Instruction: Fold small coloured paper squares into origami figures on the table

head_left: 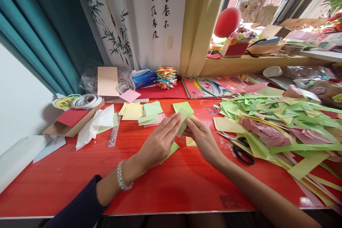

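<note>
Between my two hands, a small sheet of light green paper is held up over the red table. My left hand has its fingers pressed together along the sheet's left side. With thumb and fingers, my right hand pinches the right edge. Behind the held sheet lies a brighter green square. Another green piece sticks out from under my left hand, and a pale yellow piece shows between my wrists. To the left are yellow squares, green squares and a pink sheet.
Scissors with black handles lie right of my right hand, beside a heap of folded green pieces and paper strips. A ruler, a tissue and a cardboard box are at left. A folded paper model stands behind.
</note>
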`<state>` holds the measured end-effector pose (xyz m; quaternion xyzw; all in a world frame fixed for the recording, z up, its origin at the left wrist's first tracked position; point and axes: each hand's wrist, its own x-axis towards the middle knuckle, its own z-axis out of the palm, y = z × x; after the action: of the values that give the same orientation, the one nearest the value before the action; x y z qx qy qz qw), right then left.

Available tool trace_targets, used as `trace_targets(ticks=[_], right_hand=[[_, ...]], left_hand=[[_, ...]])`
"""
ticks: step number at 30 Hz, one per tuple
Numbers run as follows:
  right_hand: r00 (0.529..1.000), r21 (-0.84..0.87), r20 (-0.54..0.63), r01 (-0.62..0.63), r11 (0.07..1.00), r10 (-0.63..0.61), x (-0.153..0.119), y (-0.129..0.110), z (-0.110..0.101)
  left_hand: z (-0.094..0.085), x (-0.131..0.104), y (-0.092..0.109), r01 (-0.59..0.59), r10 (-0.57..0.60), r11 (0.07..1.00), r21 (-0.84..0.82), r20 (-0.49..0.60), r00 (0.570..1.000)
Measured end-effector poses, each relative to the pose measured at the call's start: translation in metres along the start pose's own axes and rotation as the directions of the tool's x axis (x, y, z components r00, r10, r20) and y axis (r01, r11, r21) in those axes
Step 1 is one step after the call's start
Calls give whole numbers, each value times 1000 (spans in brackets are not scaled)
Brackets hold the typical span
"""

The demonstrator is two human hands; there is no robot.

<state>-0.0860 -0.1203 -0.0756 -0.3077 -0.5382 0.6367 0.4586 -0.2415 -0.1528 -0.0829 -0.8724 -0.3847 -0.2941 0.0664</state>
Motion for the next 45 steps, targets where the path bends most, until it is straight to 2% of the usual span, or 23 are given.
trace_targets(ticks=[6,11,15,19,22,24,25,27,30,33,40,45], right_hand=[[1000,89,21,-12,996,10,-1,3,2],[1000,39,-4,-8,999,8,-1,8,1],[1000,39,14,-17,999,16,-1,8,2],[998,50,32,-50,997,49,0,7,2],[998,-32,30,-63,997,64,2,9,1],[998,-129,19,-52,990,55,3,10,-1],[999,-174,15,-43,984,46,3,11,-2],[999,-224,31,-27,974,35,3,10,-3],[992,-203,107,-45,978,68,0,8,0],[980,-178,146,-106,978,133,-2,5,3],[962,-151,234,-104,983,138,0,13,4],[956,-110,228,-162,981,184,-3,18,7]], left_hand=[[2,-1,3,4,-5,996,86,15,1000],[3,-1,9,-6,2,997,71,58,998],[2,1,16,45,-40,998,-52,91,995],[-6,3,21,213,-165,931,-297,177,970],[-12,4,22,390,-331,729,-562,209,920],[-13,6,19,442,-468,575,-689,166,868],[-14,7,17,450,-538,532,-718,123,834],[-14,9,12,482,-643,508,-714,58,764],[-14,12,5,569,-671,481,-667,137,729],[-15,13,2,617,-685,414,-669,218,695],[-10,9,5,600,-749,164,-783,297,592],[-9,9,7,583,-765,82,-808,324,557]])
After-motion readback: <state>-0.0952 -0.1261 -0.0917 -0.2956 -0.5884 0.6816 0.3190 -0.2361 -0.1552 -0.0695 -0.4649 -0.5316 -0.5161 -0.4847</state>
